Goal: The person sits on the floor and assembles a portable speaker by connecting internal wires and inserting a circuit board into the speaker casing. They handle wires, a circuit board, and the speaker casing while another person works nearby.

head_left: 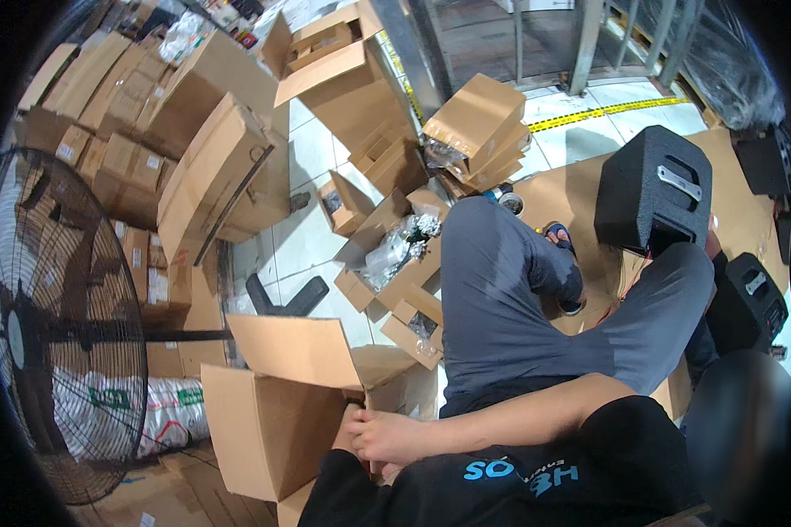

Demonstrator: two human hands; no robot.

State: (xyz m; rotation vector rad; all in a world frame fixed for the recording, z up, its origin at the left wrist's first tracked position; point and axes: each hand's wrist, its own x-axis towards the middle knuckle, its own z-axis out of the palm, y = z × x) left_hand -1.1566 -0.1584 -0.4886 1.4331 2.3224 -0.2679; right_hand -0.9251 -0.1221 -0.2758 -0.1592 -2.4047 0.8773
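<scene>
At the lower middle, both my hands meet at the edge of an open cardboard box (264,413) with its flaps up. My right hand (388,436) reaches across from the right, its fingers curled over by my left wrist; whatever they grip, if anything, is hidden. My left hand (347,432) is mostly covered by the right one and the box, so its fingers do not show. Beyond my knees stand smaller open cartons; one carton (373,290) holds clear plastic and metal-looking parts.
A black speaker cabinet (646,189) with a metal handle stands at the right, a hand against its side; a second black speaker (747,303) is nearer. Stacked cartons (206,88) and a large fan (66,325) fill the left. Cardboard sheeting (571,198) covers the floor.
</scene>
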